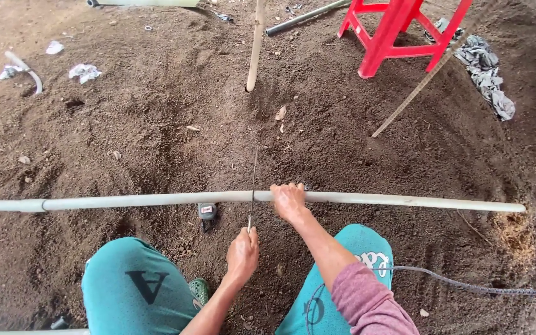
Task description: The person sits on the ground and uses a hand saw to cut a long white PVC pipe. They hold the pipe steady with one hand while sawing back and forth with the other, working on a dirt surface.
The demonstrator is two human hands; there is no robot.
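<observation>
Loose brown soil (156, 136) covers the ground; the right hand (289, 200) presses the pipe (156, 200), the left hand (243, 253) grips a saw blade (254, 180).

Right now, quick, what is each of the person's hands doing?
Left hand: closed around the end of a thin metal saw blade lying across the pipe.
Right hand: fingers closed over the long pale plastic pipe, pressing it down.
</observation>
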